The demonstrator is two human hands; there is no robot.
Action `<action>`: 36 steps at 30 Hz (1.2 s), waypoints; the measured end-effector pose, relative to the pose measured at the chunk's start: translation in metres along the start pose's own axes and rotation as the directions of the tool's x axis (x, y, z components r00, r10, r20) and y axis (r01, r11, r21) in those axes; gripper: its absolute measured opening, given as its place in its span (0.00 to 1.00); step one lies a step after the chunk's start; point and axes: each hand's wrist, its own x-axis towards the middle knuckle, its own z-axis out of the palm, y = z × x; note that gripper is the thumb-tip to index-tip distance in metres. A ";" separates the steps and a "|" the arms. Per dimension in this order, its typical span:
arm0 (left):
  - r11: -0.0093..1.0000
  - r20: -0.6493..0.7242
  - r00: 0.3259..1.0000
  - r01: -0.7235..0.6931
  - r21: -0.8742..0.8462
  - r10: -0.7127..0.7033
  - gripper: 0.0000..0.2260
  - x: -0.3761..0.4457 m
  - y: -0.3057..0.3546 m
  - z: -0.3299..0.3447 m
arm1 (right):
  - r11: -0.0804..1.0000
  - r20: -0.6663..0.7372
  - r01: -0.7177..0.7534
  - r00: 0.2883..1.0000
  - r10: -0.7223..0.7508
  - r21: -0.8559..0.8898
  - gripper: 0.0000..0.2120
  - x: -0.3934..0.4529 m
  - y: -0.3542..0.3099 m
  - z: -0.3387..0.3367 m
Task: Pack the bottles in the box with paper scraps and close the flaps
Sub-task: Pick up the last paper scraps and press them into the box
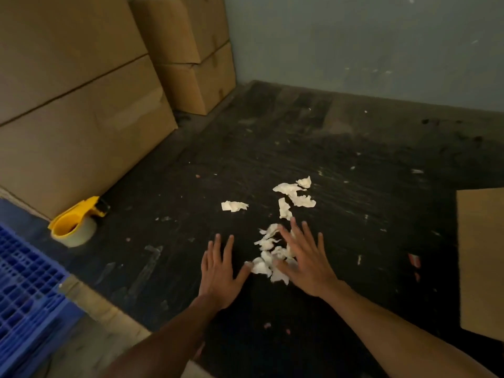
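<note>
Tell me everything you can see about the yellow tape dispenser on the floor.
The tape dispenser is yellow, plastic by the look of it, with a roll of pale tape seated in its round end and a dark part at its far tip. It lies on its side on the dark floor, tight against the bottom corner of the big cardboard box and near the blue crate. Neither hand touches it.

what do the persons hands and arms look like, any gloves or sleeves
Both the left hand and the right hand are bare, with no gloves. No rings, watch or wristbands show in the dim, slightly blurred picture. Both forearms are uncovered as far as the bottom edge of the view, so no sleeve is visible; anything worn higher up is out of sight.
</note>
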 end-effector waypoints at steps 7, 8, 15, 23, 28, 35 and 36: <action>0.956 -0.057 0.979 0.177 -0.236 -0.195 0.40 0.112 -0.002 -0.035 | 0.928 -0.089 -0.311 0.938 0.335 0.205 0.37 0.122 0.081 -0.075; 0.958 -0.032 0.982 0.173 -0.229 -0.185 0.40 0.126 -0.001 -0.037 | 0.917 -0.030 -0.348 0.932 0.360 0.198 0.39 0.136 0.091 -0.080; 0.973 0.130 0.991 -0.014 -0.230 0.045 0.37 0.168 0.036 -0.044 | 0.991 0.223 -0.114 0.966 0.127 -0.070 0.33 0.201 0.085 -0.072; 0.969 0.361 0.903 -0.188 -0.160 0.235 0.55 0.111 0.045 -0.063 | 0.972 0.460 0.187 0.882 -0.103 -0.140 0.31 0.149 0.065 -0.071; 0.916 0.421 0.831 -0.402 0.005 0.363 0.65 0.059 0.041 -0.027 | 0.982 0.489 0.120 0.871 -0.033 -0.146 0.45 0.078 0.066 -0.067; 0.851 0.392 0.817 -0.507 0.140 0.422 0.66 0.036 0.060 0.012 | 0.961 0.303 0.017 0.951 0.069 -0.275 0.56 -0.029 0.048 -0.015; 0.844 0.387 0.816 -0.515 0.149 0.430 0.66 0.037 0.061 0.014 | 0.957 0.252 -0.009 0.964 0.085 -0.289 0.54 -0.040 0.044 -0.005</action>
